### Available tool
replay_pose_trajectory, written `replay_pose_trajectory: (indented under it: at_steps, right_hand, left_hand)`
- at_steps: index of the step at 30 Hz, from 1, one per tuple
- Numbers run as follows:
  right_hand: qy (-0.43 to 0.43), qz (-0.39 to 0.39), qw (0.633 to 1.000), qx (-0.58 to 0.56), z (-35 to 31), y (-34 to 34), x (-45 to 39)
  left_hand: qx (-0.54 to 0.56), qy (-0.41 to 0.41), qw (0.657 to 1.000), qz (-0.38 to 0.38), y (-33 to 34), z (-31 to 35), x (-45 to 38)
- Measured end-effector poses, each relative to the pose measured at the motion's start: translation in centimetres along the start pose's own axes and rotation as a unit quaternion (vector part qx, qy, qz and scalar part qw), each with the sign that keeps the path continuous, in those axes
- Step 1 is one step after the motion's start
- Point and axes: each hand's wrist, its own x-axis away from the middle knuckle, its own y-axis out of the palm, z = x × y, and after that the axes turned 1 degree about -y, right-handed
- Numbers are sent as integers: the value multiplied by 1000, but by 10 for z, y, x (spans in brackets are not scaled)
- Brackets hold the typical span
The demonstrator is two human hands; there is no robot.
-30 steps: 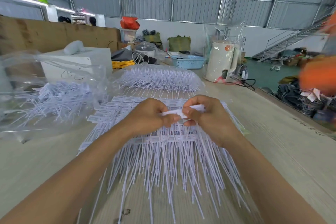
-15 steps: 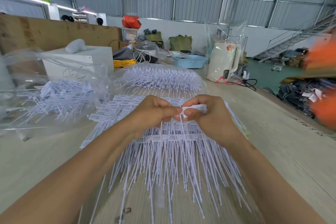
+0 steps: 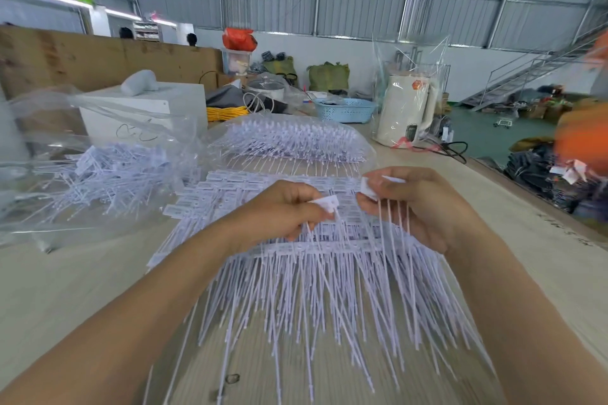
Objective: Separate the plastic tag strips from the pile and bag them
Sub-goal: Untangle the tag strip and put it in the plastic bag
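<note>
Left hand [image 3: 283, 210] pinching a white tag head [image 3: 325, 204], right hand [image 3: 424, 207] at 3 o'clock of it gripping a small bunch of tag strips [image 3: 394, 217] (tails hanging down); pile of strips [image 3: 312, 289] on the table [image 3: 65, 289] beneath; clear bag [image 3: 82, 158] at 10 o'clock

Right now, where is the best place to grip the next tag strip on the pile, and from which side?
Probably the flat label bar of the top tag strip, pinched from above. It lies crosswise, wide and stiff, while its thin tails fan toward the person and would tangle.
</note>
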Motion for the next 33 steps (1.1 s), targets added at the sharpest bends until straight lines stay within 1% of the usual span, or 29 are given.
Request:
replay_pose_trajectory:
  at_steps: [3,5,8,12,15,18,20,22,24,27,30,31,33]
  right_hand:
    - [5,-43,996,81,5,8,2]
    - [-12,-42,989,139,10,15,3]
    - [-31,-27,984,176,16,22,3]
    - [-48,-20,972,229,21,29,5]
    - [-37,-15,975,216,24,31,5]
    - [-56,10,976,208,22,31,3]
    - [-79,24,981,175,20,29,2]
    - [-98,23,985,142,18,28,2]
    - [-114,10,985,127,18,29,4]
    - [-139,-5,982,126,17,33,6]
    - [-184,27,968,172,15,38,9]
    - [-201,41,957,205,15,39,9]
    - [-234,58,932,272,14,39,10]
  left_hand:
    - [-91,20,996,0,3,-1,1]
    - [-128,26,991,4,5,-2,2]
    - [-161,28,987,4,6,-3,2]
    - [-173,58,983,19,8,-1,2]
    - [-146,77,986,29,9,-1,2]
    - [-68,37,994,78,6,0,0]
    - [33,4,994,99,3,1,-3]
    - [120,-17,988,97,1,2,-3]
    - [148,-20,984,95,1,2,-2]
    - [174,3,981,86,5,3,-1]
    - [220,3,971,99,9,8,-2]
    - [254,-13,962,95,9,9,-2]
    - [327,-56,941,66,7,13,-3]
